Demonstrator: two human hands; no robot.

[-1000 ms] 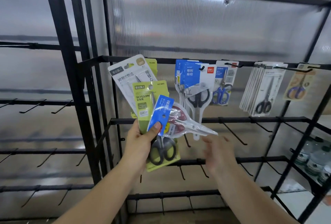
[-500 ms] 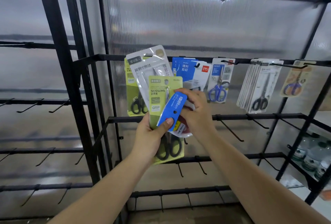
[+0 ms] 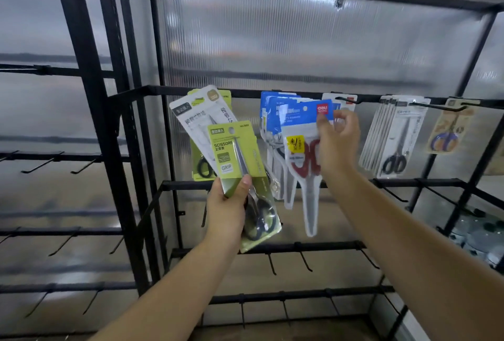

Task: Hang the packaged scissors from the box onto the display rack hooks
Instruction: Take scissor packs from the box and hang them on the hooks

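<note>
Closest to us, our left hand (image 3: 227, 212) grips two packs low down, thumb on the front: a green pack of scissors (image 3: 240, 174) on top and a white pack (image 3: 196, 119) fanned out behind it. We should keep these steady and off to the side, so they do not bump the rack.

A bit farther out, our right hand (image 3: 338, 141) pinches the top right corner of the blue pack with red scissors (image 3: 302, 149). The pack hangs down from our fingers (image 3: 323, 122), just in front of the other blue packs (image 3: 270, 117) on the top bar of the display rack (image 3: 152, 89).

To do this step well, we think we should hold the pack flat, find the little hole in its blue top, line it up with the hook tip (image 3: 339, 99), and slide it back. The hole looks blurry here, so we go slowly.

Farther right on the same bar hang grey packs (image 3: 392, 136) and a brown pack (image 3: 450, 133).
</note>
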